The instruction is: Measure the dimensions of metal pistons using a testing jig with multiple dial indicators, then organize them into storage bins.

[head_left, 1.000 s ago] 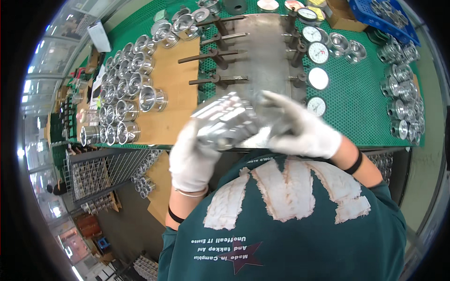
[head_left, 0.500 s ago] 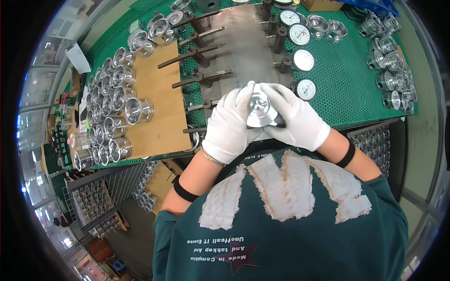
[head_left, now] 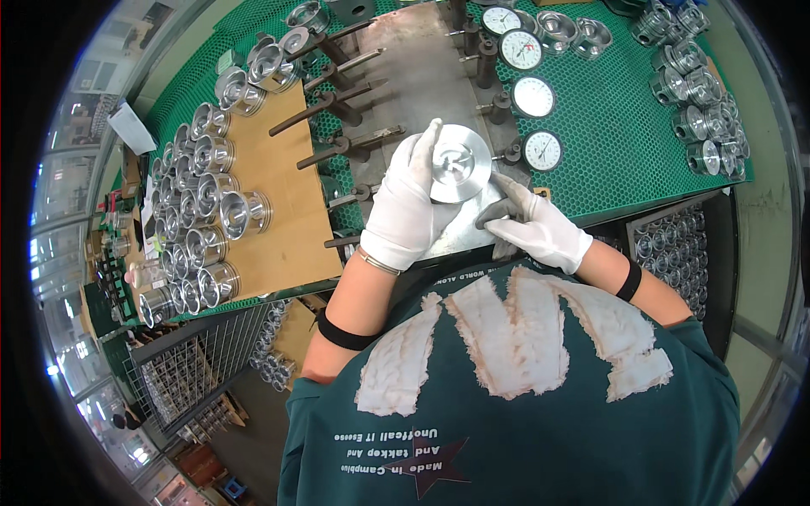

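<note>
Fingers and palm of our gloved left hand (head_left: 396,211) close round the left side of a metal piston (head_left: 457,173), one finger reaching up along its edge. We have its round, recessed face turned up towards us, so its long axis runs away from our view, roughly upright; we cannot tell how far it leans, nor whether its underside touches the metal plate (head_left: 422,76) below. The piston sits just ahead of and between our hands, over the plate's near end.

Our right hand (head_left: 544,228), also in a white glove, is half curled just beside the piston's lower right. Something grey shows at its fingertips, and we cannot tell whether it grips that or touches the piston.

Ahead of our left hand, dark rods (head_left: 308,111) on posts line the plate's left side. Ahead of our right hand, four white-faced dial gauges (head_left: 533,98) stand in a row along the other side. Left of our left hand lies a cardboard sheet (head_left: 299,202) crowded with more pistons (head_left: 246,215). Well to our right hand's right, another cluster of pistons (head_left: 702,87) stands on the green mat (head_left: 599,143).
</note>
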Demonstrator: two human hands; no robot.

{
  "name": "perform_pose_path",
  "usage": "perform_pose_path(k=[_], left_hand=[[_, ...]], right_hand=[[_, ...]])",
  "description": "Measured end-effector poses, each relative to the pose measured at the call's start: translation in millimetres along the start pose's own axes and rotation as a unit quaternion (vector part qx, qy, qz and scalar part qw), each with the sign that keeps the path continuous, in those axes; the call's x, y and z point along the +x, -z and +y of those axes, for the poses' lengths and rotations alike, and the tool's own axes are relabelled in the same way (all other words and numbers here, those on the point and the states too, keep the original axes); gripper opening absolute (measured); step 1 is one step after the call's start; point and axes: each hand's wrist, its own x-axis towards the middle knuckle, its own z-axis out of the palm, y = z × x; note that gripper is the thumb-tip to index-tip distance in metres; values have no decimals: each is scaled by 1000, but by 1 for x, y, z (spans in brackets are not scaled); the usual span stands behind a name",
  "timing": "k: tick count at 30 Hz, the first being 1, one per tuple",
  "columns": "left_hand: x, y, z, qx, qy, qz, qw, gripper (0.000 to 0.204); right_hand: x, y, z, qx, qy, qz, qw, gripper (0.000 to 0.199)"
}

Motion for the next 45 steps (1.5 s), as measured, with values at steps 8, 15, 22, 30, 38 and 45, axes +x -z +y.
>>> perform_pose_path(k=[8, 15, 22, 30, 38, 45], left_hand=[[3, -2, -2, -4, 1, 6, 1000, 102], [2, -7, -6, 14, -15, 24, 999, 104], [2, -6, -3, 15, -10, 27, 999, 104], [0, 16, 2, -56, -6, -15, 998, 101], [-3, 34, -15, -154, 55, -87, 983, 85], [0, 2, 4, -7, 2, -3, 1000, 96]], right_hand=[[10, 5, 18, -29, 59, 10, 998, 83], [8, 2, 13, -26, 44, 18, 999, 86], [3, -2, 2, -19, 14, 18, 1000, 86], [4, 1, 3, 42, 12, -4, 999, 84], [3, 7, -2, 89, -18, -24, 996, 80], [2, 5, -2, 74, -21, -18, 997, 80]])
